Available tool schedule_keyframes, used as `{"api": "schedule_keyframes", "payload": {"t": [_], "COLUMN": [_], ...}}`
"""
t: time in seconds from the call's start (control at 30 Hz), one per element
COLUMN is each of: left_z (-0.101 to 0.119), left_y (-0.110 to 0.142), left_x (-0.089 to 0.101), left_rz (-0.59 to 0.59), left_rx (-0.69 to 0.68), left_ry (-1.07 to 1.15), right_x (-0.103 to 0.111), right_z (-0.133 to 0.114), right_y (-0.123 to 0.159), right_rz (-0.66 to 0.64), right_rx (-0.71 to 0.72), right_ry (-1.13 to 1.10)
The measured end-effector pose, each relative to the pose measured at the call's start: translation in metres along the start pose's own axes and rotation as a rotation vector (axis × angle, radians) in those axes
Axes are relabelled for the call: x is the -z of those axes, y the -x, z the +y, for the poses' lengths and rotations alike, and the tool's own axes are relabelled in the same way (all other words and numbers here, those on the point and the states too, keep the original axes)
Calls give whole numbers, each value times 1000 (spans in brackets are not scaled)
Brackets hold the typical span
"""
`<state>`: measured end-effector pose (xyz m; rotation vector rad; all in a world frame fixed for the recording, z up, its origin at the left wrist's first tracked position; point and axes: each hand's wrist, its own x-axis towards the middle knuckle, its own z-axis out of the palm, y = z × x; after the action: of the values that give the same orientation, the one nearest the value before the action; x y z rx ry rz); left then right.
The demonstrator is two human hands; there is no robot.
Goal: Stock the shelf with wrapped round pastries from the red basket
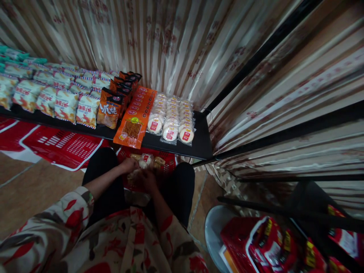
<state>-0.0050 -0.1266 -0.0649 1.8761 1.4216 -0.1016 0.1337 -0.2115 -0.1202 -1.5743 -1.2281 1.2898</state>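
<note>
My left hand (128, 165) and my right hand (148, 179) are low between my knees, over a red basket (168, 163) on the floor. Both are closed around clear-wrapped snack packets (145, 160) lying in the basket; motion and dim light blur the fingers. Just above the basket a black shelf (200, 146) carries rows of round white cakes in clear wrap (170, 133), an orange packet of stick snacks (132, 128) that overhangs the shelf edge, and dark orange bags (110, 109).
More white and red snack bags (66, 105) line the shelf to the left. Flat red baskets (61, 146) lie under it. A grey bucket (212, 227) with red packets (267, 242) stands at lower right. Striped curtains hang behind.
</note>
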Motion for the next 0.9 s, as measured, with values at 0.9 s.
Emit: {"api": "schedule_keyframes", "payload": {"t": [0.9], "left_z": [23], "left_y": [11], "left_x": [10], "left_rz": [-57], "left_rx": [-30], "left_ry": [705], "right_x": [39], "right_z": [-38], "right_y": [4], "right_rz": [188], "right_rx": [-206], "right_ry": [-535]}}
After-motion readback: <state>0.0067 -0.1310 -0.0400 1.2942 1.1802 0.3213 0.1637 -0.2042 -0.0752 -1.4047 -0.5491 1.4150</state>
